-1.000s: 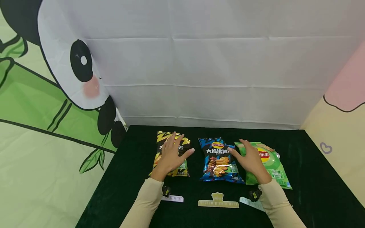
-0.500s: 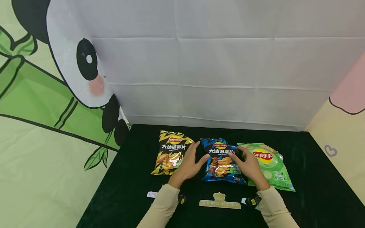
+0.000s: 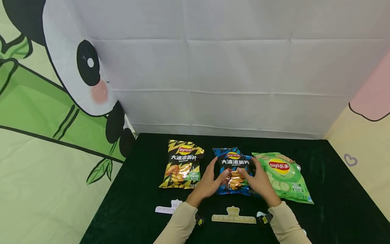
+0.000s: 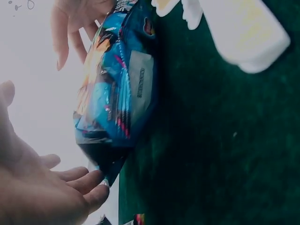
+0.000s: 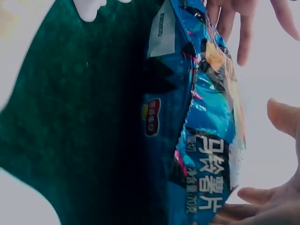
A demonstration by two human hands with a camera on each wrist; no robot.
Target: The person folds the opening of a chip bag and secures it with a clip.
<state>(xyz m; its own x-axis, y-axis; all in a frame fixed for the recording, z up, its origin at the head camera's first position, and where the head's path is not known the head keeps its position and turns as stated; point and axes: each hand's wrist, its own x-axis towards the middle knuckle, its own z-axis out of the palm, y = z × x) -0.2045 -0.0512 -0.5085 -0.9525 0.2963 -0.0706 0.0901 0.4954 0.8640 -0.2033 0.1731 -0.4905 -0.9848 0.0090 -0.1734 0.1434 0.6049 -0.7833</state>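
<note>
A blue Lay's chip bag point(image 3: 234, 183) lies face up on the dark green table, between both hands. My left hand point(image 3: 208, 183) is at its left edge, thumb spread from the fingers. In the left wrist view, the fingertips point(image 4: 96, 194) touch a lower corner of the blue bag point(image 4: 110, 93), the thumb standing off it. My right hand point(image 3: 261, 181) lies along the right side with its thumb over the front. Seen from the right wrist, its fingers point(image 5: 253, 215) reach behind the bag's edge, partly hidden, and the thumb point(image 5: 283, 117) is apart from it.
A yellow-and-black chip bag point(image 3: 182, 166) lies to the left, a green one point(image 3: 286, 179) to the right. Nearer the front edge are a purple clip point(image 3: 164, 209), a yellow clip point(image 3: 234, 219) and a pale blue clip point(image 3: 260, 214), mostly hidden by the right wrist. A white cloth point(image 3: 213, 112) hangs behind.
My left hand has moved right, from over the yellow-and-black bag to the blue bag's left edge. My right hand has shifted left off the green bag, closing in on the blue one.
</note>
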